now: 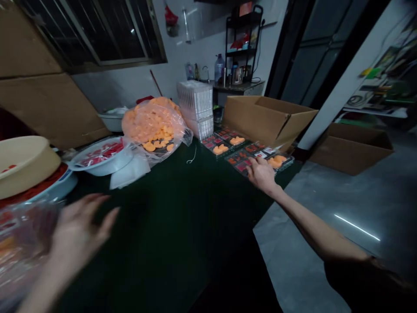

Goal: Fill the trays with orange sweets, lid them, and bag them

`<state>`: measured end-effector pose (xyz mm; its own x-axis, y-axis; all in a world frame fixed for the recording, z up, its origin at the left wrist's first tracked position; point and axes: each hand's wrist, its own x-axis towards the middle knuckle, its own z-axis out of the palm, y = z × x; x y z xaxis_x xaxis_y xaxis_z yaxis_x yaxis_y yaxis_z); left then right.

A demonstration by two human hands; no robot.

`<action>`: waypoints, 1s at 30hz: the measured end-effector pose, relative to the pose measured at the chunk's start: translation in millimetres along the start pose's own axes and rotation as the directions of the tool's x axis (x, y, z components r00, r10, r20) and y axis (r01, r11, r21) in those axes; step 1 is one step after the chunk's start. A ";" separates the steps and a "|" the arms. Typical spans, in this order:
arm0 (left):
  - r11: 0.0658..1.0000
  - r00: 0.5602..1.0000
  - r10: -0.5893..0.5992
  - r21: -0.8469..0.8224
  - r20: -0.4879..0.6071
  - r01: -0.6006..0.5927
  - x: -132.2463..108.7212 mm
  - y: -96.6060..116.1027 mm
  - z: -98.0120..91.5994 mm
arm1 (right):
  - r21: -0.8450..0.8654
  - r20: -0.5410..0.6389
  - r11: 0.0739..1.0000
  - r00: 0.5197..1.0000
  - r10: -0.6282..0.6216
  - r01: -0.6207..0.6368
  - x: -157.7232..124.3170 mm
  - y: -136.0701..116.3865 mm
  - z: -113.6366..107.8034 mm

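Observation:
My right hand (262, 174) reaches over a clear plastic tray (240, 166) on the right of the table, its fingers apart and touching the tray's compartments. Red pieces lie in this tray, and an orange piece (277, 161) sits at its right end. Just behind it are more such trays, with orange pieces (220, 149) and red pieces in them. My left hand (80, 228), blurred by motion, hovers above the table at the left, fingers spread and holding nothing. Close beside it lies a clear plastic bag (24, 256) with red and orange contents.
A large clear bag of orange pieces (153, 124) stands at the back of the dark green table (169, 217). Left of it are a white bowl (100, 167) with red packets and a cream basin (28, 158). Stacked clear trays (197, 106) and a cardboard box (257, 117) stand behind.

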<state>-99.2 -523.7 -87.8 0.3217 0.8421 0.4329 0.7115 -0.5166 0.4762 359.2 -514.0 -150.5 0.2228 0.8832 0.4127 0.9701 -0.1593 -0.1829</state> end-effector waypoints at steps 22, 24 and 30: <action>0.990 0.925 0.062 0.091 0.374 -0.103 -1.1 74.4 169.8 | 0.701 0.641 0.348 0.764 0.077 -0.623 -40.7 -99.6 37.9; 0.995 0.943 0.017 0.091 0.332 -0.050 -24.8 66.0 154.0 | 0.654 0.735 0.304 0.676 -0.041 -0.692 -38.3 -122.2 36.6; 0.996 0.972 -0.034 0.090 0.234 0.013 -56.3 65.4 135.4 | 0.703 0.710 0.327 0.653 -0.263 -0.632 -35.6 -162.7 39.9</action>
<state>13.7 -584.0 -184.6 0.4349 0.8718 0.2256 0.7687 -0.4899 0.4113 189.5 -501.9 -171.0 -0.1777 0.9320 -0.3159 0.1094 -0.3003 -0.9475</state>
